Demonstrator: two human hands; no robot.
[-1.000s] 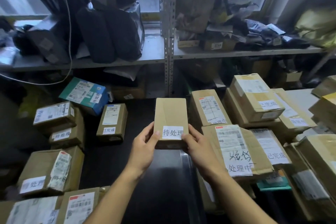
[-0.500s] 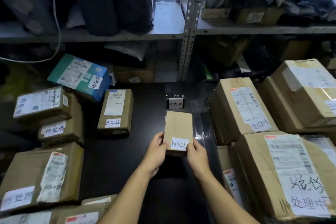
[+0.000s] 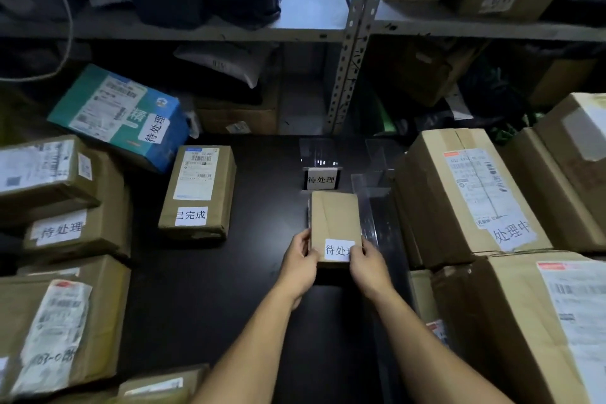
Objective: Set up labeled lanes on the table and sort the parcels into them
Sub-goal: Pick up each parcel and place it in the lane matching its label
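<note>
Parcel (image 3: 334, 223) labelled 待处理, gripped at its near end by both hands on the dark table (image 3: 229, 272).
Left hand (image 3: 300, 264) and right hand (image 3: 367, 267) curl round its near corners. It lies just before the 待处理 sign (image 3: 321, 179), a clear divider (image 3: 373, 207) at its right. Box (image 3: 198, 190) marked 已完成 sits well left.

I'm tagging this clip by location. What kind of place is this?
Probably a parcel sorting or storage room. Cardboard parcels with shipping labels crowd a dark table, metal shelving holds more, and a small lane sign stands behind the box both hands hold.
</note>
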